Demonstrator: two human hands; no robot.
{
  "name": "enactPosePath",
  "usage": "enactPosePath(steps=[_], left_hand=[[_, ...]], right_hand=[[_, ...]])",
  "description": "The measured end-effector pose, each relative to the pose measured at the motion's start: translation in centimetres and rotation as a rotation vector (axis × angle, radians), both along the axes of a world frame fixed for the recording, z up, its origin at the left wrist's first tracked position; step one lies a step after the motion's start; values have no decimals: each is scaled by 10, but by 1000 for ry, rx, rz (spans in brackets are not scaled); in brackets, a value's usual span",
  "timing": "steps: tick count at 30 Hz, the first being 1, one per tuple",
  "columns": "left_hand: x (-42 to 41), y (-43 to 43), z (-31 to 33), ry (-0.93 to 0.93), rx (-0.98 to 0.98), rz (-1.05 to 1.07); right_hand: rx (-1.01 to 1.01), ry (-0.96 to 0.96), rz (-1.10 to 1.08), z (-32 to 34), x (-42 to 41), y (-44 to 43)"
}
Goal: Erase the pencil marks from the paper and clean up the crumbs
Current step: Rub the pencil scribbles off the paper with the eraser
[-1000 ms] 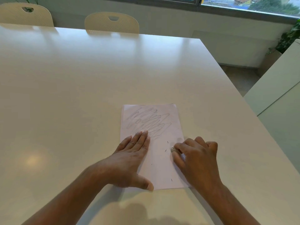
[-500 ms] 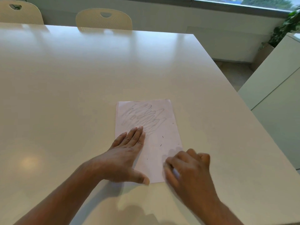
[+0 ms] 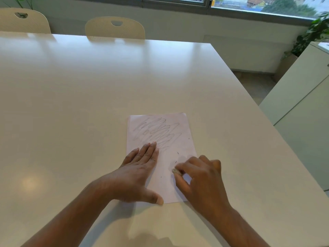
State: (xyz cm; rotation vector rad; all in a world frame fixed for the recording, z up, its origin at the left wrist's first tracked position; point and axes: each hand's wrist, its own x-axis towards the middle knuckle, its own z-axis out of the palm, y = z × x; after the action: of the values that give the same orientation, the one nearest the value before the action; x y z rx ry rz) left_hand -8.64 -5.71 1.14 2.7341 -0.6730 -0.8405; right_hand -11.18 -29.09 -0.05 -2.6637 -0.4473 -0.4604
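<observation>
Paper (image 3: 179, 145) looks light, crease-prone; flat left hand (image 3: 138, 172) pins it to the bench (image 3: 89, 104), right hand (image 3: 201, 180) pinches a small eraser (image 3: 175, 171)

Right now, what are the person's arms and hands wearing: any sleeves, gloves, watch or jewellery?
Both the left hand and the right hand are bare, no gloves. The left forearm and right forearm show no sleeve as far as the frame's edge, and neither wrist carries a watch or bracelet. Whether any finger bears a ring is too blurred to tell.
</observation>
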Motion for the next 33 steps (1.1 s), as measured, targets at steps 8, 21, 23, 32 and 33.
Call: enactPosePath(steps=[8,21,23,32,33], left_hand=[[-3,-1,-1,-28,-64,31],[12,58,5,-198,-188,352],[14,66,6,-113,-113,288],[17,64,5,40,58,175],[18,64,6,43,58,170]], right_hand=[[-44,93,72,6,50,32],[-78,109,61,-3,52,35],[-76,107,66,-3,51,35],[-104,47,344,-5,21,54],[-127,27,338,-5,25,52]])
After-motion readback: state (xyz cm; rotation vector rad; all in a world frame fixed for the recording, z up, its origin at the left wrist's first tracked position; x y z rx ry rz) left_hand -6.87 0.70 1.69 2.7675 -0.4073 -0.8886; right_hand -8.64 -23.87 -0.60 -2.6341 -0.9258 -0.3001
